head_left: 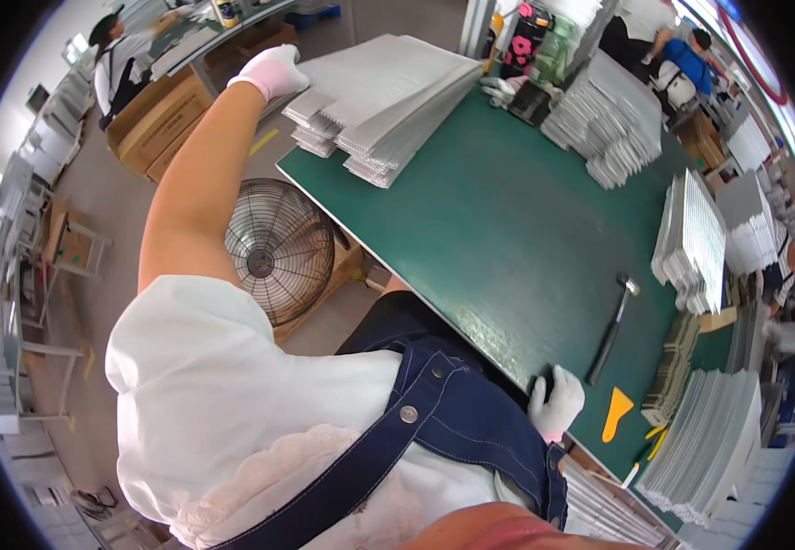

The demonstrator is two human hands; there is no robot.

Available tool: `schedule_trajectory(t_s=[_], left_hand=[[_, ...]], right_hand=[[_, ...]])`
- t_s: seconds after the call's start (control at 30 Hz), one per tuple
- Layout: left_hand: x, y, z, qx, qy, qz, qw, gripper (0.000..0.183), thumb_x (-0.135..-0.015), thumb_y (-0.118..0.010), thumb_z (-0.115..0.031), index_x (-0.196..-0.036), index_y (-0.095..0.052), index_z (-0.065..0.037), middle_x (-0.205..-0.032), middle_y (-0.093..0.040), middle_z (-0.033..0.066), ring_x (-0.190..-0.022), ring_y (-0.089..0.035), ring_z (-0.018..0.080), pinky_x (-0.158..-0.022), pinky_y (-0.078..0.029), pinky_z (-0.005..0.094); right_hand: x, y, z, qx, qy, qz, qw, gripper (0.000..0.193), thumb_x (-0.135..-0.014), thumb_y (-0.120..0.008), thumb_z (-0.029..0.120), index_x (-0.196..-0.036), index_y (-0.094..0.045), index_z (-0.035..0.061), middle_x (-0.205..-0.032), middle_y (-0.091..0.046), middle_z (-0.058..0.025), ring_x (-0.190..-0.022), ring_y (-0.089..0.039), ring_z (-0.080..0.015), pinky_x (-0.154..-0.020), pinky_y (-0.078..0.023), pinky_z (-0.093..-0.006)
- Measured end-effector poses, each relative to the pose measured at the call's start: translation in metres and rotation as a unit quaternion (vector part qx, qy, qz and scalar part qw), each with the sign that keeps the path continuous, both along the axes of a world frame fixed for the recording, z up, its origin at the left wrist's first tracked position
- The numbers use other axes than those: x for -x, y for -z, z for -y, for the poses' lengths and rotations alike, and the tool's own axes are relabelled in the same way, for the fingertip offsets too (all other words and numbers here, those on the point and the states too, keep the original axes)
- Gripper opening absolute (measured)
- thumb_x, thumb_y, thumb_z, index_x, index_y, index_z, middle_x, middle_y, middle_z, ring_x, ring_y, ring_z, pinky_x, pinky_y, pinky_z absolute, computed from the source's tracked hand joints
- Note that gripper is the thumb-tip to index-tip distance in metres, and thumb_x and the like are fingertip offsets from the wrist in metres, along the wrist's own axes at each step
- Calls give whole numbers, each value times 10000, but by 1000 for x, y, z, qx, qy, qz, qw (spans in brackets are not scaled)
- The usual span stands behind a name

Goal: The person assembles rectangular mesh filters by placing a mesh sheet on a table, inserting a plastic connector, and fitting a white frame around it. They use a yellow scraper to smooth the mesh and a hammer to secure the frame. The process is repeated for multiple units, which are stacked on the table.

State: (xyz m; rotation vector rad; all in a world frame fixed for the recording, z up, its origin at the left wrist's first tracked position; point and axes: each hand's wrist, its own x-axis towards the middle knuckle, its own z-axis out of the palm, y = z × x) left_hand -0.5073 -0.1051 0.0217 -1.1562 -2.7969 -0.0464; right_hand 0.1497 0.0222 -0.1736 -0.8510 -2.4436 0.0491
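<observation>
Grey sheets [384, 69] are lying stacked, far left on the green surface [507, 229]. Left hand [274, 71] is sitting at their left edge, probably starting a pickup; whether its grip is pinching, I can't say. Right hand [558, 403] is resting near, loosely parted, seemingly empty. Next likely requiring: separating sheets.
</observation>
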Motion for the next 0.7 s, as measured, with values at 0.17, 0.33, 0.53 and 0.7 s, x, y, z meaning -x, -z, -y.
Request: schedule_trajectory(t_s=[0.17, 0.33, 0.53, 0.7], left_hand=[[-2, -18, 24, -29, -12, 112, 993, 639, -712, -736, -321, -1233, -605, 24, -1136, -673, 191, -1034, -653, 287, -923, -496, 357], [-17, -27, 21, -60, 5, 120, 991, 634, -729, -730, -340, -1228, -613, 34, -1121, -678, 193, -1055, -645, 285, -948, -481, 341], [-32, -29, 15, -252, -16, 9, 968, 554, -760, -690, -406, -1140, -673, -3, -1123, -683, 190, -1078, -641, 314, -949, -481, 357], [-101, -26, 18, -296, 119, 214, 923, 449, -808, -688, -293, -1138, -656, 9, -939, -684, 103, -864, -634, 167, -818, -501, 306]], right_hand=[[7, 1, -4, -1, -18, 2, 1000, 314, -768, -681, 159, -1040, -622, 13, -964, -633, -172, -901, -605, -380, -790, -467, -465], [6, 2, -2, -10, -15, 1, 1000, 317, -771, -679, 152, -1046, -619, 8, -971, -634, -178, -899, -606, -381, -791, -466, -465], [6, -5, -1, 3, -24, 0, 1000, 313, -772, -679, 141, -1046, -615, 3, -977, -633, -183, -904, -605, -383, -789, -465, -469], [5, -9, -1, 21, -13, -14, 1000, 303, -781, -686, 139, -1045, -618, 6, -991, -637, -175, -923, -604, -381, -808, -468, -462]])
